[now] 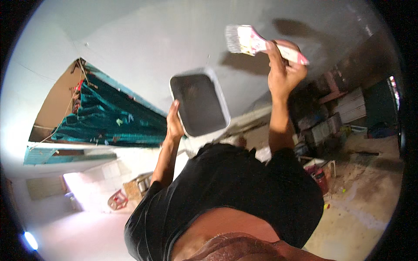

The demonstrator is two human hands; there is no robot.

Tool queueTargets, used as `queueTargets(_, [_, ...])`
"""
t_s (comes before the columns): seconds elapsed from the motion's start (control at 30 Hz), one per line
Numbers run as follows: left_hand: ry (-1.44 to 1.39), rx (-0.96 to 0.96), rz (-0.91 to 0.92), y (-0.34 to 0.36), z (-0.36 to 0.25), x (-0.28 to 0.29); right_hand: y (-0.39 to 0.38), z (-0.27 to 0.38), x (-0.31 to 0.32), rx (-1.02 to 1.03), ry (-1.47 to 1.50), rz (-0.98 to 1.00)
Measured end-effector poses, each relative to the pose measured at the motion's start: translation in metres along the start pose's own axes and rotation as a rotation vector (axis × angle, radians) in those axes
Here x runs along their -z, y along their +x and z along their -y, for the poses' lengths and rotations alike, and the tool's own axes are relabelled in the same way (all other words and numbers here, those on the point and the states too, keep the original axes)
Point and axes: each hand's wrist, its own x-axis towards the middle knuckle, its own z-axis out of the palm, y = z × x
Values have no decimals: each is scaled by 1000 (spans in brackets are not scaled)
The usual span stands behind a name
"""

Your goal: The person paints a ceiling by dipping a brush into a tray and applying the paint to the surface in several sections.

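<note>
My right hand (285, 69) is raised and closed round the handle of a wide paintbrush (254, 41). The brush's pale handle has a reddish end and paint smears. Its grey bristles point left, close to a grey-white wall (148, 39); whether they touch it I cannot tell. Lower and to the left, my left hand (174, 122) grips the edge of a rectangular tray with rounded corners (198, 104). A white rim runs round the tray, and its inside is dark grey. Most of the left fingers are hidden behind it.
A dark green curtain (117, 117) hangs over an opening to the left. A red stool (117, 200) stands at lower left. Stacked household things (322, 130) and a red container (318, 176) are on the right, above a worn floor (357, 204).
</note>
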Motion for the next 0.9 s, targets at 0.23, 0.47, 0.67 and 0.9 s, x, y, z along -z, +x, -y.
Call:
queueTargets(0.23, [89,-40,-27,-3,-2,-28,-32,8,-14,-95,-17,621])
queueTargets(0.47, [-48,-13,38,1,15,-12,19,-2,-27,-95,194,127])
queueTargets(0.67, [-117,-11,31,5,4,-23,21,1,-25,-16,144,215])
queueTargets(0.9, [-41,-20,60,16,-6,-15,-25,-12,-38,139,-187,902])
